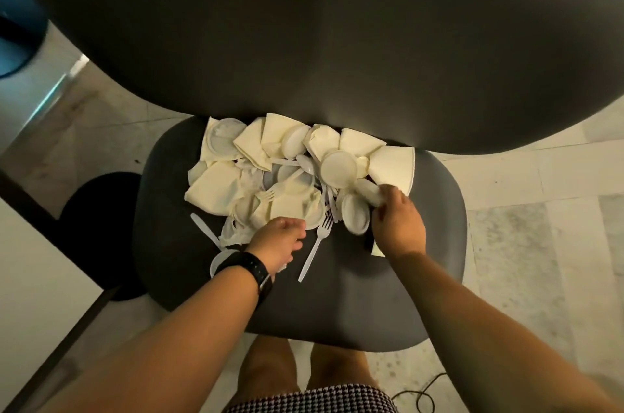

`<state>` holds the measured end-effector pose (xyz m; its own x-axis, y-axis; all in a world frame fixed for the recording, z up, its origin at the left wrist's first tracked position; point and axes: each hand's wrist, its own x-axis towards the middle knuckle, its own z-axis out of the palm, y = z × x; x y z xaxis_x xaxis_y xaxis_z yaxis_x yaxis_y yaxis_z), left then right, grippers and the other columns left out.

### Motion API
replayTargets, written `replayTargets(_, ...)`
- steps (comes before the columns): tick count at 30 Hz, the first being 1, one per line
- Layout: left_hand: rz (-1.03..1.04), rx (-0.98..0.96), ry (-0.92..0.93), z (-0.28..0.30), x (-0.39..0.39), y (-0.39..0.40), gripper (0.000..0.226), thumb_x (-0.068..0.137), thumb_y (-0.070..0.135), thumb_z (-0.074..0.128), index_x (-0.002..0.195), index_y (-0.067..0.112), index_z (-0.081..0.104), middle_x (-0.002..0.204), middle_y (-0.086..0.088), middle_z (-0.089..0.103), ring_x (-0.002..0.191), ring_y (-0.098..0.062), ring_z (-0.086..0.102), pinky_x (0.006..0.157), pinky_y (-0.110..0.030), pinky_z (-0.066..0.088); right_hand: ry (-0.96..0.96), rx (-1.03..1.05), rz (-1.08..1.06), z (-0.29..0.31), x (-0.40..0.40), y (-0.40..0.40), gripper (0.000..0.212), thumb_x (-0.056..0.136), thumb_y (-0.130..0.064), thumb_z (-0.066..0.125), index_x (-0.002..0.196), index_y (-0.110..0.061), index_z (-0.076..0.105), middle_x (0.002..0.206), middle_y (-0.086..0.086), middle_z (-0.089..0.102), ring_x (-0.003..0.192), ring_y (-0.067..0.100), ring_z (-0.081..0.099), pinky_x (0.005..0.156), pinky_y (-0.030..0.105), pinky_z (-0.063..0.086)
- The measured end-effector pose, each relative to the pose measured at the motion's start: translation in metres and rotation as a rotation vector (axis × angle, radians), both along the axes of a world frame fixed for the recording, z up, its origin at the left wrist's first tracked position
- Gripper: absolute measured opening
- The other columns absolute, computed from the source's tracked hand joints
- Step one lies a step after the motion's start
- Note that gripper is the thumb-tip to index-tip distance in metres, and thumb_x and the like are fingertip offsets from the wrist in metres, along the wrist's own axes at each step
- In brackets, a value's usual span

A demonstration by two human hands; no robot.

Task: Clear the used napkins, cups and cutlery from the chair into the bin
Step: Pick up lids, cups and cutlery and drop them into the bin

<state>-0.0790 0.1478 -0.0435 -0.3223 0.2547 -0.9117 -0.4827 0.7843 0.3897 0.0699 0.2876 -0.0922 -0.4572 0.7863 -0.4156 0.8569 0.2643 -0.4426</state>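
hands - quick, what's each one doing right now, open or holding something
Left hand: fingers curled at the near edge of the napkin pile; a grip cannot be told.
Right hand: holding a white plastic cup.

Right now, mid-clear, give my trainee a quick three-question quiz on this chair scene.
1. True or false: the right hand grips a white cup.
2. Which wrist wears the black watch? A) left B) right
3. Fill in: the loose white fork lies on the chair seat between the two ____.

Key: 1 true; 2 A; 3 hands. The left hand rests at the near edge of the napkin pile; what it holds, if anything, is unclear.
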Motion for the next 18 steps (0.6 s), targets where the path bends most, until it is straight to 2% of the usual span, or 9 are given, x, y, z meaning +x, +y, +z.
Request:
replayTargets(3, -0.028, 0.035, -0.009, -0.001, -0.005, 0.006, 0.006, 0.096, 0.029, 0.052, 0.094, 0.024, 0.055, 0.106, -0.001, 0.058, 0.089, -0.013, 0.055, 0.068, -0.024, 0.042, 0.146, -0.113, -0.261, 0.015, -0.008, -0.002, 0.034, 0.093, -0.012, 0.049, 0.127, -0.015, 0.051, 0.119, 0.009, 0.061, 0.104, 0.031, 0.058, 0.082, 0.035, 0.047)
replayTargets(6, -0.009, 0.075, -0.054, -0.003, -0.004, 0.008, 0.034, 0.092, 0.04, 0.056, 0.121, 0.024, 0.049, 0.119, 0.003, 0.059, 0.107, -0.016, 0.057, 0.084, -0.033, 0.048, 0.322, -0.386, -0.436, 0.028, -0.023, -0.016, 0.029, 0.092, -0.007, 0.047, 0.117, -0.019, 0.054, 0.102, -0.002, 0.063, 0.09, 0.019, 0.057, 0.071, 0.027, 0.045)
replayTargets(8, 0.036, 0.117, -0.099, -0.003, 0.0, 0.009, 0.042, 0.09, 0.043, 0.058, 0.127, 0.028, 0.045, 0.12, 0.005, 0.059, 0.109, -0.015, 0.056, 0.084, -0.035, 0.05, 0.421, -0.587, -0.451, 0.033, -0.031, -0.03, 0.029, 0.091, -0.002, 0.047, 0.112, -0.021, 0.055, 0.097, -0.006, 0.063, 0.089, 0.018, 0.06, 0.07, 0.026, 0.049)
replayTargets(11, 0.157, 0.161, -0.094, -0.004, 0.003, 0.011, 0.028, 0.093, 0.031, 0.058, 0.119, 0.021, 0.051, 0.118, -0.002, 0.06, 0.106, -0.019, 0.059, 0.079, -0.035, 0.053, 0.409, -0.778, -0.356, 0.03, -0.038, -0.046, 0.027, 0.093, -0.007, 0.051, 0.11, -0.026, 0.059, 0.103, -0.001, 0.065, 0.087, 0.016, 0.063, 0.068, 0.029, 0.054)
replayTargets(12, 0.192, 0.163, -0.071, -0.006, 0.002, 0.01, 0.022, 0.095, 0.025, 0.056, 0.115, 0.018, 0.053, 0.116, -0.005, 0.061, 0.103, -0.021, 0.06, 0.077, -0.034, 0.054, 0.404, -0.76, -0.331, 0.026, -0.039, -0.048, 0.02, 0.094, -0.015, 0.053, 0.106, -0.03, 0.06, 0.104, -0.001, 0.065, 0.087, 0.014, 0.063, 0.072, 0.031, 0.055)
replayTargets(14, 0.218, 0.154, -0.032, -0.012, -0.003, 0.005, 0.013, 0.096, 0.019, 0.054, 0.108, 0.015, 0.055, 0.114, -0.011, 0.061, 0.1, -0.023, 0.061, 0.078, -0.036, 0.055, 0.395, -0.565, -0.297, 0.016, -0.044, -0.044, 0.012, 0.091, -0.031, 0.056, 0.099, -0.032, 0.065, 0.106, 0.001, 0.063, 0.087, 0.013, 0.062, 0.079, 0.033, 0.052)
replayTargets(16, 0.211, 0.128, -0.008, -0.017, -0.009, -0.002, 0.008, 0.097, 0.019, 0.053, 0.103, 0.017, 0.056, 0.118, -0.013, 0.06, 0.106, -0.027, 0.059, 0.083, -0.041, 0.055, 0.32, -0.342, -0.264, 0.007, -0.049, -0.031, 0.023, 0.091, -0.032, 0.058, 0.111, -0.024, 0.066, 0.116, 0.002, 0.056, 0.085, 0.014, 0.061, 0.082, 0.03, 0.048)
replayTargets(18, 0.218, 0.109, 0.0, -0.02, -0.013, -0.009, 0.01, 0.097, 0.02, 0.053, 0.106, 0.016, 0.055, 0.123, -0.014, 0.058, 0.112, -0.029, 0.057, 0.083, -0.042, 0.054, 0.243, -0.183, -0.22, 0.002, -0.056, -0.014, 0.038, 0.09, -0.027, 0.062, 0.127, -0.019, 0.057, 0.128, 0.004, 0.047, 0.092, 0.022, 0.062, 0.086, 0.035, 0.051)
